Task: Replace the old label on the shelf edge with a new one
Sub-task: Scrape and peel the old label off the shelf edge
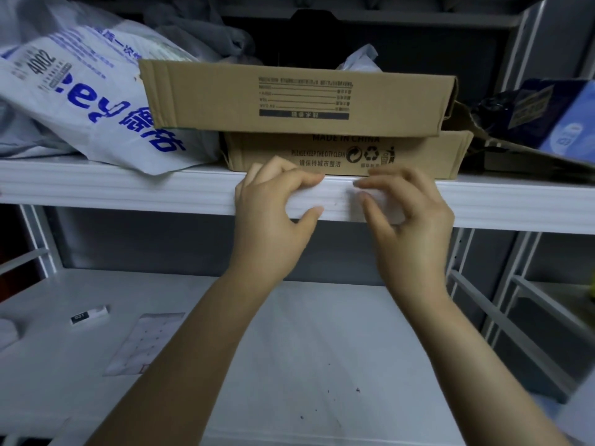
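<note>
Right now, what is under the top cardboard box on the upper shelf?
Under the top cardboard box lies a second cardboard box, printed MADE IN CHINA, resting on the shelf. Its upper face is covered, and the left hand hides part of its lower front edge.

A flat cardboard box (299, 98) lies on a second cardboard box (347, 154) printed MADE IN CHINA. Touching them on the left slumps a white plastic bag (83, 101) with blue lettering. A dark blue package (541, 111) sits to the right, and grey bags (206, 30) are piled far behind.
</note>
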